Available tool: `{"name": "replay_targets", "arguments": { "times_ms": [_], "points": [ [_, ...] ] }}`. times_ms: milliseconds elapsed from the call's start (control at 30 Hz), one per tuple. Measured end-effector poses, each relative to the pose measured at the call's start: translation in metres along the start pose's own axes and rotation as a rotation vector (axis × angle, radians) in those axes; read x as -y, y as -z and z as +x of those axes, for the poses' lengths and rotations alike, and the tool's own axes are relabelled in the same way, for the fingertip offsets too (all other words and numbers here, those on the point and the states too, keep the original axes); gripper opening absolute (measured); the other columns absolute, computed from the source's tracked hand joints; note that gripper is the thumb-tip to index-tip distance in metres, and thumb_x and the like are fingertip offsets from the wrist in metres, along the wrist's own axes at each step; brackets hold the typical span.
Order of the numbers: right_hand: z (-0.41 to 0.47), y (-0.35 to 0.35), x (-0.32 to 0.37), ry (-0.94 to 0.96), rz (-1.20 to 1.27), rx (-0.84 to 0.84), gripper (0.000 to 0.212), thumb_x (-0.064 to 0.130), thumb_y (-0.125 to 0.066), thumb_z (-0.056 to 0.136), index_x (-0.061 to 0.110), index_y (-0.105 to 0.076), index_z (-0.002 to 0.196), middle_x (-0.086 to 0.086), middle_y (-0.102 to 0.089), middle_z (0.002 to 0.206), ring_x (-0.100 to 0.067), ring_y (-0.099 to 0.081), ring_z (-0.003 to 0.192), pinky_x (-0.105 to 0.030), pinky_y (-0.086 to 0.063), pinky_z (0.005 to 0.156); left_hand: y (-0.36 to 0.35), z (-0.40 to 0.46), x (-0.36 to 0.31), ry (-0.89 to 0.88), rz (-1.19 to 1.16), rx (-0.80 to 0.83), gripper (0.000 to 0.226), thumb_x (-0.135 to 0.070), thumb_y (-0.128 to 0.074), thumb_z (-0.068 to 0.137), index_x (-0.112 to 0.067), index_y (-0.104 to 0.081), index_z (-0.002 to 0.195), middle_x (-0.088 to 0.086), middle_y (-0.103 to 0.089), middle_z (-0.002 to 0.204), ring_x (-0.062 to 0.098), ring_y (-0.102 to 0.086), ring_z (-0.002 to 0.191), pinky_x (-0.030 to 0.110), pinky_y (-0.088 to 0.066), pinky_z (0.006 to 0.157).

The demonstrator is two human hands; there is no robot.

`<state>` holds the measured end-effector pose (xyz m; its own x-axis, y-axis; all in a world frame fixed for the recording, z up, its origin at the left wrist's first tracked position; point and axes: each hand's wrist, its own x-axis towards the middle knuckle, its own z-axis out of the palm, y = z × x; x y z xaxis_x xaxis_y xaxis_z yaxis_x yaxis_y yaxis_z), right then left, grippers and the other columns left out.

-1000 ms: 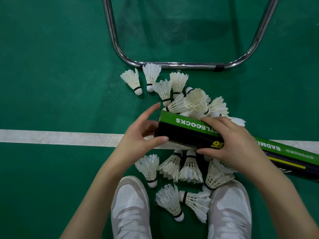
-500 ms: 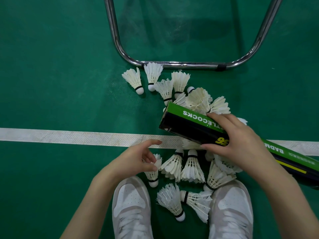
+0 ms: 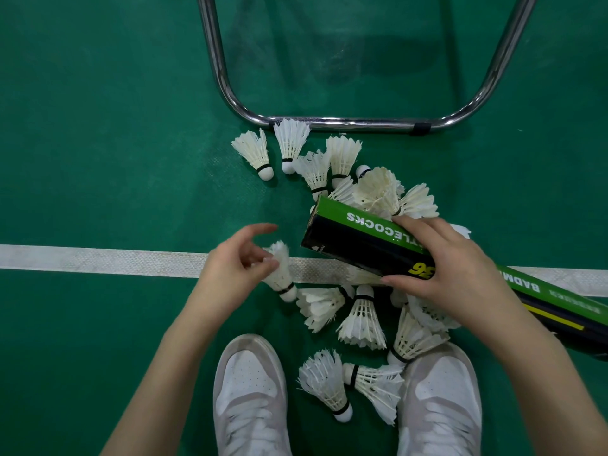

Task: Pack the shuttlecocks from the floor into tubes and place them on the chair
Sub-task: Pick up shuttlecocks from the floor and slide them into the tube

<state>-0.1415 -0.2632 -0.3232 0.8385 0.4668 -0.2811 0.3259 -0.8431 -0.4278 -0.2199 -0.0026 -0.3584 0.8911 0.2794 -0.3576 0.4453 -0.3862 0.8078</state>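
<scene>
shuttlecocks (image 3: 362, 320) on floor (image 3: 98, 126) | tube (image 3: 358, 238) above | chair frame (image 3: 345, 121) behind

We see a long green and black tube (image 3: 358, 240) held tilted, its near end up above the white line (image 3: 98, 260). One white shuttlecock (image 3: 279, 271) sits over that line, feathers up, round tip down. Many more white shuttlecocks (image 3: 362, 319) lie in a heap on both sides of the line.
</scene>
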Motion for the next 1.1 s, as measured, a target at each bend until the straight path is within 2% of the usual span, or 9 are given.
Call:
{"name": "replay_targets", "arguments": {
  "times_ms": [233,367,500,800,1100],
  "points": [
    [0.001,0.0,0.001,-0.004,-0.011,0.009,0.078,0.058,-0.064,0.069,0.037,-0.031,0.138,0.013,-0.042,0.127,-0.014,-0.044,0.113,-0.03,-0.037,0.09,0.01,0.002,-0.01,-0.083,-0.282,-0.297,0.039,-0.006,-0.067,0.086,-0.027,-0.057,0.117,-0.004,-0.061,0.07,0.005,-0.053,0.066,0.015,-0.046,0.068],
    [0.0,0.0,0.001,-0.001,-0.01,0.006,0.078,0.057,-0.065,0.07,0.037,-0.032,0.137,0.012,-0.043,0.126,-0.014,-0.044,0.112,-0.03,-0.037,0.089,0.011,0.001,-0.018,-0.088,-0.425,-0.363,0.038,-0.003,-0.065,0.087,-0.024,-0.056,0.117,-0.007,-0.06,0.07,0.003,-0.058,0.069,0.013,-0.046,0.073],
    [0.0,0.0,0.002,0.0,-0.014,0.013,0.078,0.057,-0.065,0.07,0.037,-0.031,0.138,0.012,-0.043,0.127,-0.013,-0.043,0.113,-0.03,-0.036,0.09,0.009,-0.002,-0.026,-0.099,-0.515,-0.355,0.039,-0.002,-0.063,0.087,-0.022,-0.055,0.12,-0.005,-0.059,0.072,0.001,-0.059,0.071,0.011,-0.047,0.075],
    [0.0,0.0,0.003,0.003,-0.008,0.017,0.079,0.055,-0.066,0.07,0.038,-0.03,0.138,0.013,-0.042,0.129,-0.011,-0.042,0.114,-0.029,-0.036,0.092,-0.006,-0.009,-0.039,-0.084,-0.6,-0.283,0.044,-0.005,-0.063,0.088,-0.028,-0.05,0.124,-0.007,-0.059,0.071,0.002,-0.06,0.075,0.008,-0.045,0.075],
    [0.0,0.0,0.004,0.008,-0.019,0.023,0.078,0.054,-0.066,0.071,0.038,-0.029,0.138,0.013,-0.041,0.129,-0.011,-0.041,0.115,-0.029,-0.035,0.092,-0.023,-0.013,-0.046,-0.073,-0.649,-0.119,0.046,-0.004,-0.059,0.089,-0.024,-0.047,0.128,-0.004,-0.062,0.075,0.002,-0.061,0.077,0.008,-0.045,0.075]
  ]
}}
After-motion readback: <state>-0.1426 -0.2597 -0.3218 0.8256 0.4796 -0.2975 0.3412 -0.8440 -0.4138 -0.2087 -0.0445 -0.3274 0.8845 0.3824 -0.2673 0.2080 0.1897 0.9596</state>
